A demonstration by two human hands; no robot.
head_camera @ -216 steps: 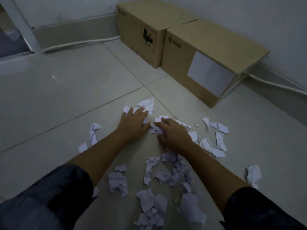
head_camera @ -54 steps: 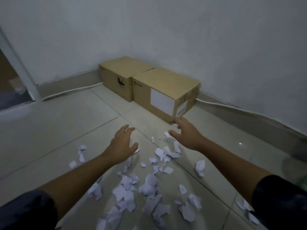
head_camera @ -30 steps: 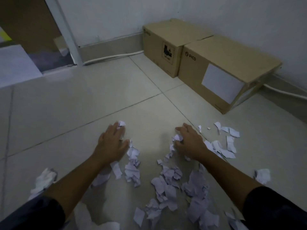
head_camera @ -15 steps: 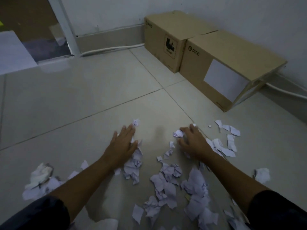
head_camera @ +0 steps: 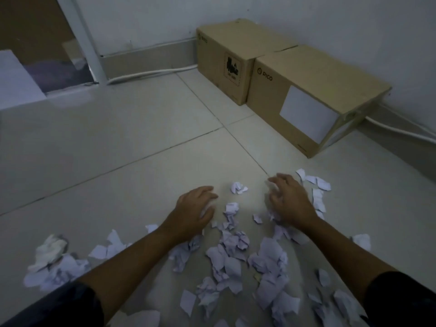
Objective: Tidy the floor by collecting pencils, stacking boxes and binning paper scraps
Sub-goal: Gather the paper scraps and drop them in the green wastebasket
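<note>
White paper scraps (head_camera: 232, 254) between hands (head_camera: 238, 204)

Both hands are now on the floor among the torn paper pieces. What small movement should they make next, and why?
Probably draw both hands together and toward the body, raking the scraps into one heap. The left hand and right hand lie palm-down on the pale tiled floor, apart, with a small crumpled white paper scrap loose between them and more torn white paper scraps scattered nearer the body. No bin is visible.

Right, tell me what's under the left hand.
White torn paper scraps stick out from beneath the left hand, which rests on the pale tiled floor. What lies directly under the palm is covered.
</note>
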